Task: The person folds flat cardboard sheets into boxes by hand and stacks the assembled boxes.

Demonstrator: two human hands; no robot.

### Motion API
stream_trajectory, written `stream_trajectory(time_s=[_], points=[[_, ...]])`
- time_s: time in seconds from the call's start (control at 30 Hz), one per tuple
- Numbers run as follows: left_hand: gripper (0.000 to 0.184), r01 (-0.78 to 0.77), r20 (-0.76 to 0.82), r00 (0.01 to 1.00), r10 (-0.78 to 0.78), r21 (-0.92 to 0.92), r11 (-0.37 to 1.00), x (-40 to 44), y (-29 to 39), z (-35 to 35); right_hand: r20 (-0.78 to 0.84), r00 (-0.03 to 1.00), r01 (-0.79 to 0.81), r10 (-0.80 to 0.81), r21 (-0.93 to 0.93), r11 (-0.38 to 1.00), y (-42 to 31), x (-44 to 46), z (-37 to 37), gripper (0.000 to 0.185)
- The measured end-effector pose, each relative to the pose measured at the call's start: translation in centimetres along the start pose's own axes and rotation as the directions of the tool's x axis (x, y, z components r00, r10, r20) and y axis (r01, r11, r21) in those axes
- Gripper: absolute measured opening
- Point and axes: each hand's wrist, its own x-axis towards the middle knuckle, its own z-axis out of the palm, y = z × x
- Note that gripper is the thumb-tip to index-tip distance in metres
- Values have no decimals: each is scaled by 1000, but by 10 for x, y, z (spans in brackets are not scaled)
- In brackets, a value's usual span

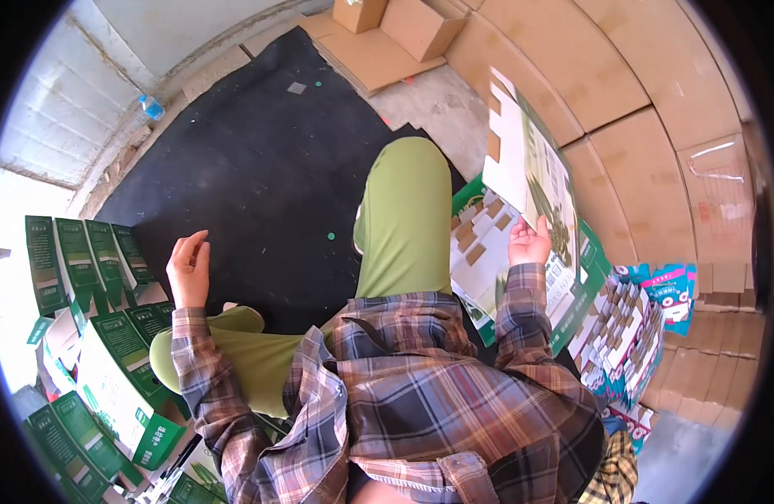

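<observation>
My right hand [530,242] grips the lower edge of a flat printed carton blank [534,172], white on one face with green pictures on the other, which stands tilted up from a stack. Beneath it lie more flat carton blanks [479,239] with notched edges and brown undersides, beside my right knee. On the other side, my left hand [189,267] is raised over the black mat [261,176], its fingers loosely bent and nothing visible in them. Nearest to that hand stand folded green cartons [110,256] in rows.
Large brown boxes [614,59] are stacked along the right. Teal and pink printed cartons [626,336] lie at lower right. An opened brown box [421,29] sits at the back. A small bottle [151,107] stands by the white wall. More green cartons [122,353] fill the lower left.
</observation>
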Motion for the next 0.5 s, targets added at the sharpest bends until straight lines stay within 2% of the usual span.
stream_trajectory(time_s=[0.03, 0.1, 0.13, 0.17, 0.23, 0.27, 0.33, 0.37, 0.43, 0.5], points=[[18, 9, -4, 1000, -9, -12, 1000, 1, -1, 0, 14, 1000, -11, 11, 6, 1000, -3, -8, 13, 26], [18, 40, -18, 999, -41, -29, 999, 2, -5, -1, 289, 948, -108, 134, -103, 989, -5, -19, 38, 24], [19, 44, -32, 998, -46, -58, 997, 2, -13, 1, 417, 884, -188, 214, -102, 977, -9, -12, 41, 28], [21, 79, -38, 996, -82, -71, 994, 2, -15, 0, 430, 873, -204, 231, -108, 973, -5, -21, 60, 28], [29, 80, -88, 992, -89, -106, 991, 1, -21, -1, 361, 912, -115, 195, -231, 966, -2, -35, 95, 35], [29, 88, -109, 989, -98, -97, 991, 0, -23, -4, 434, 850, -171, 299, -310, 935, -6, -33, 104, 42], [51, 176, -147, 968, -203, -182, 967, 0, -25, -15, 522, 706, -273, 479, -423, 864, -7, -28, 124, 42], [51, 187, -168, 962, -215, -171, 967, -2, -24, -20, 540, 630, -310, 558, -484, 818, -4, -24, 138, 43], [72, 72, -282, 943, -178, -349, 934, -2, -23, -31, 517, 561, -356, 647, -554, 752, 8, -27, 168, 42], [78, -208, -370, 929, -20, -565, 798, 0, -36, -37, 484, 497, -385, 720, -621, 683, 28, -30, 194, 42]])
